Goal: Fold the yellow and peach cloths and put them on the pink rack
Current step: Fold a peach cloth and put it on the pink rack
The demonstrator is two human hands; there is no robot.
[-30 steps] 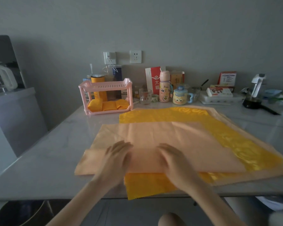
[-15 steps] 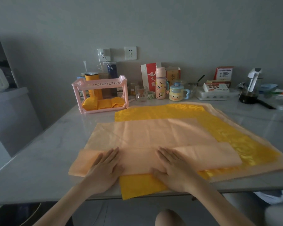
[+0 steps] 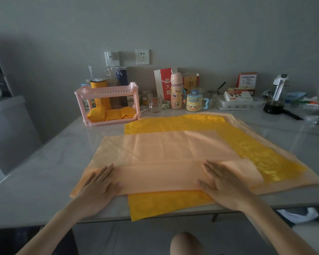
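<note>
A peach cloth (image 3: 160, 153) lies on top of a stack in the middle of the table, its near edge folded over into a long band. My left hand (image 3: 99, 183) presses flat on the left end of that band. My right hand (image 3: 223, 181) presses flat on the right part. Under it lies a yellow patterned cloth (image 3: 247, 146), and another peach cloth (image 3: 295, 181) shows at the right edge below that. The pink rack (image 3: 107, 92) stands at the back left, with several folded yellow cloths (image 3: 112, 115) on its lower shelf.
Bottles, a glass, a yellow smiley mug (image 3: 194, 103), boxes and a dark kettle (image 3: 274, 100) line the wall behind the cloths. A grey cabinet (image 3: 9, 126) stands to the left of the table (image 3: 44, 162). The yellow cloth's near corner hangs over the table's front edge.
Both hands have slid apart along the folded band, left hand to the left and right hand to the right, flattening it.
</note>
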